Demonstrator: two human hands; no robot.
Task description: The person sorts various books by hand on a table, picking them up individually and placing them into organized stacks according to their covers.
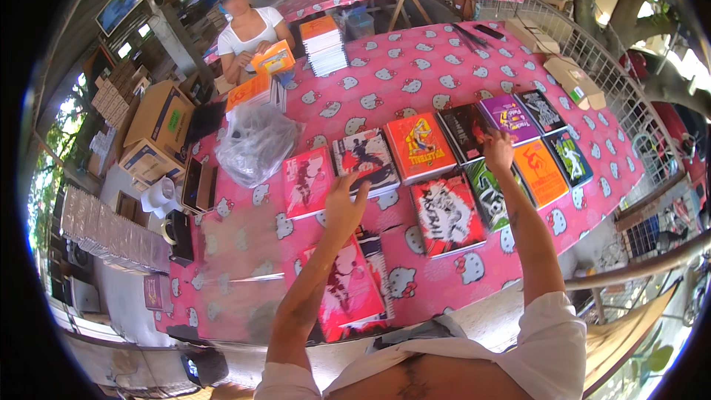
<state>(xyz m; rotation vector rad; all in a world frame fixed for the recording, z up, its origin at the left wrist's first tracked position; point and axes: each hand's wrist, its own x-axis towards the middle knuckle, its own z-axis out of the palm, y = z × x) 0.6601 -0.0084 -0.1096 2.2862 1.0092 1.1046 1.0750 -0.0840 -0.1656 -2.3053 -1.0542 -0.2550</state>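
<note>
Several colourful notebooks lie in rows on a table with a pink patterned cloth (415,74). My left hand (345,198) hovers open, fingers spread, over the edge of a dark notebook with a red figure (364,154), beside a red notebook (306,180). My right hand (498,150) reaches further out and rests its fingers between a black notebook (461,132) and a green one (483,191); it holds nothing that I can see. An orange notebook (419,145) lies between my two hands. Below my left forearm lies another red notebook (346,290).
A crumpled clear plastic bag (255,142) sits at the table's left. A person in a white top (248,33) across the table holds an orange notebook beside stacks of notebooks (324,44). Cardboard boxes (157,130) stand at left; a metal fence (629,96) runs along the right.
</note>
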